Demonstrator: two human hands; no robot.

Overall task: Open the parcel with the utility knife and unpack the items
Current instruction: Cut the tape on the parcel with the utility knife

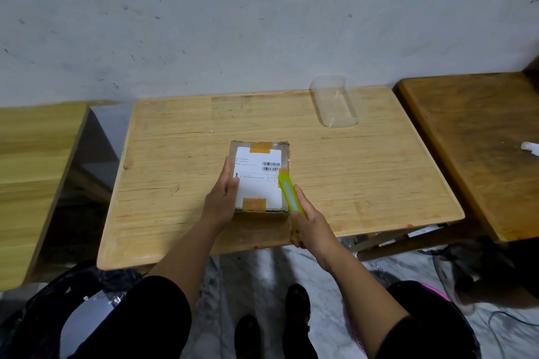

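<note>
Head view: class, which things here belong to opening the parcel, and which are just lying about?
In use: parcel; utility knife; left hand, pressing the parcel's side; right hand, gripping the knife.
Lying about: clear plastic container; white object on the right table; black bag.

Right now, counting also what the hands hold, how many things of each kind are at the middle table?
Parcel: 1
Utility knife: 1
Clear plastic box: 1
Total: 3
</note>
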